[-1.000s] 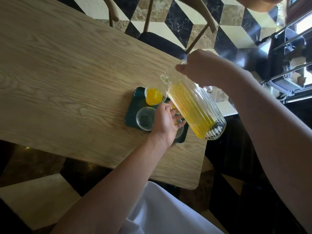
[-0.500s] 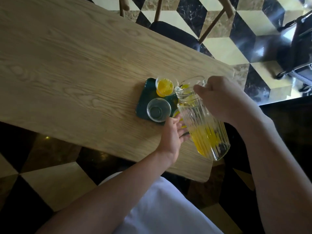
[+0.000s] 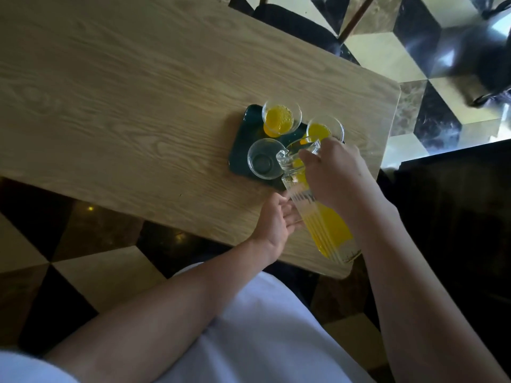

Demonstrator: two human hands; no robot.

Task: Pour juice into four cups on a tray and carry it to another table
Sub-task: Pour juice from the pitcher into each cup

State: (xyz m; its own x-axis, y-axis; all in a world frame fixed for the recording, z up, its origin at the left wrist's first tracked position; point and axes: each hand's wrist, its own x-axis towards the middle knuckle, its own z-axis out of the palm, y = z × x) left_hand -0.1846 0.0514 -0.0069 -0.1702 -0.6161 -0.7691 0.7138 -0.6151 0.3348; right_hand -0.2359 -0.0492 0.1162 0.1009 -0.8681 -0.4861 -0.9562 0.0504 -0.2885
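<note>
Pitcher (image 3: 318,205) tilted in our right hand (image 3: 336,175), whose grip closes round the neck just below the rim; juice sits in the lower body, ribbed glass, roughly half full by our reckoning. Spout (image 3: 282,156) hangs at the near-right rim of the empty cup (image 3: 264,163), which stands on the near-left part of the dark green tray (image 3: 243,139). Two filled cups stand further back: far-left cup (image 3: 281,120) and far-right cup (image 3: 325,131), both showing yellow. A fourth cup we cannot make out; the pitcher and right hand cover where it would stand. Left hand (image 3: 276,225) lies with fingers loosely extended against the pitcher's lower side, steadying rather than clasping, palm turned up. Tray sits near the table (image 3: 110,92) corner on our side. No stream visible yet, so we judge this the start of the pour into the empty cup. To do it well: bring the spout over the cup's centre, not its rim, before tipping further; raise the base slowly with the left hand so flow starts thin; match the level of the filled cups and stop short of the brim, since the tray must be carried after. Clear glass on a dark tray makes the level hard to read.
</note>
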